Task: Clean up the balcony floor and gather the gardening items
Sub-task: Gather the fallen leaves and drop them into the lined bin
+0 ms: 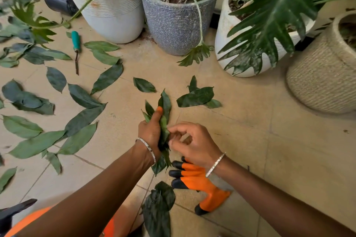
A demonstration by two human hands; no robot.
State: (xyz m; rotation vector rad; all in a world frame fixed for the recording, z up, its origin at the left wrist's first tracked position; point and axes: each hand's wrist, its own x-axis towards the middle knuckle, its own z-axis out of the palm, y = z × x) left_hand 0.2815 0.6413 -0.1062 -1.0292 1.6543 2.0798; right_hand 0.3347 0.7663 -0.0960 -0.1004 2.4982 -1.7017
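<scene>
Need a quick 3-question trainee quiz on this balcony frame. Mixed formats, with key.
1. True or false: the orange glove is worn on a hand.
2. Which hand grips the bundle of leaves? A) left B) right C) neither
3. Fill the blank: the hand tool lying on the floor has a ___ handle.

Key:
1. False. It lies on the floor.
2. A. The left hand grips it.
3. Teal.
</scene>
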